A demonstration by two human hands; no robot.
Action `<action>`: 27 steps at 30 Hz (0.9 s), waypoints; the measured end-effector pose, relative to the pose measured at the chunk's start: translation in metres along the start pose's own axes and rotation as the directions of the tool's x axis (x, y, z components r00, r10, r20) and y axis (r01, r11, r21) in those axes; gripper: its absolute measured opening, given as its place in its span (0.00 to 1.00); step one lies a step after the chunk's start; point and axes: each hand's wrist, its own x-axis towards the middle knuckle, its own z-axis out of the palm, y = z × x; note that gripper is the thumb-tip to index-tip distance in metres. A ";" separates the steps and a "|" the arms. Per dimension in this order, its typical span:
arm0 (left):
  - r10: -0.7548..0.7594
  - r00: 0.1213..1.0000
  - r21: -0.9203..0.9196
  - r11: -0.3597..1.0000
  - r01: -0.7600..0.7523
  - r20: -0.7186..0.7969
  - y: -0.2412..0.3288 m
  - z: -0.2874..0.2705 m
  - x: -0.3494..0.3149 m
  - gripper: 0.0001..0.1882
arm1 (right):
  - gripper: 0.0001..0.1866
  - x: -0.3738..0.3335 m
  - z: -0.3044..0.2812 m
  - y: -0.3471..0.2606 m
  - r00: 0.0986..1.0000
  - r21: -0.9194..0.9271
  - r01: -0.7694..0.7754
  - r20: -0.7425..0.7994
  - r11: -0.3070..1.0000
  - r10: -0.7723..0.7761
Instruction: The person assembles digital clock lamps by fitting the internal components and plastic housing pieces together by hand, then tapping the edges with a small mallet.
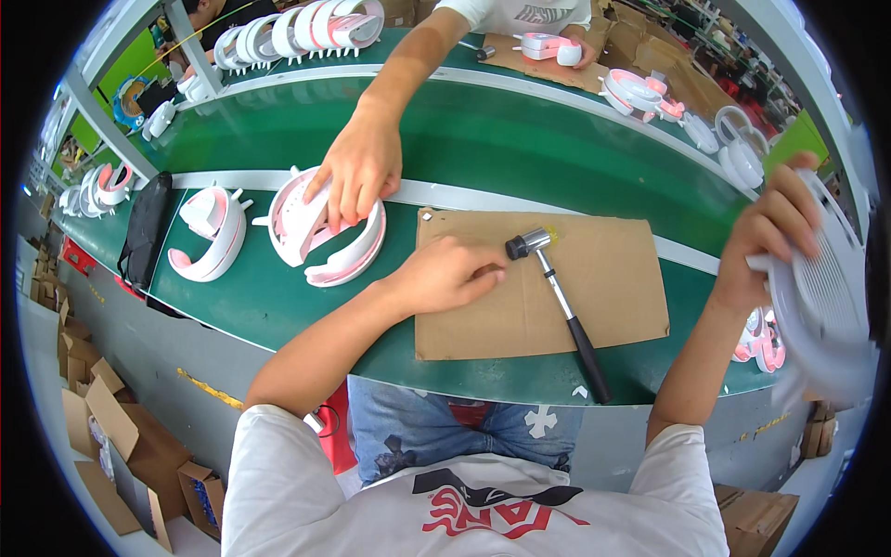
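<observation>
My right hand (778, 232) is raised at the right, closed on a white slatted plastic part (821, 288), blurred at its lower end. My left hand (453, 273) rests over a flat cardboard sheet (608, 251), its thumb and fingers apart and nothing visible in them. Just right of its fingertips lies a mallet (560, 292) with a black-tipped metal head and a black handle. A co-worker's hand (360, 176) reaches across from the far side and touches a round white-and-pink plastic assembly (357, 260). Another curved white-and-pink assembly (218, 246) sits further left.
A black pouch (147, 232) lies at the left table end. More white-and-pink parts (763, 342) are partly hidden beneath my right forearm. Across the green belt (520, 130) stands a row of white rings (297, 32). Metal posts (111, 135) rise at both sides.
</observation>
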 end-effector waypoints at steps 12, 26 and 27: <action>-0.065 0.998 0.056 0.996 0.065 -0.001 0.002 -0.008 -0.007 0.09 | 0.38 -0.089 -0.022 0.000 0.883 -0.903 -0.430 -0.423 0.010 -0.202; -0.107 0.994 -0.007 0.994 0.106 -0.031 -0.006 -0.002 -0.001 0.09 | 0.24 -0.049 -0.174 0.034 0.289 -0.380 -0.566 -0.923 0.732 -0.256; -0.126 0.992 0.002 0.992 0.126 -0.016 -0.003 -0.003 0.002 0.09 | 0.26 -0.046 -0.200 0.028 0.307 -0.378 -0.580 -0.922 0.722 -0.236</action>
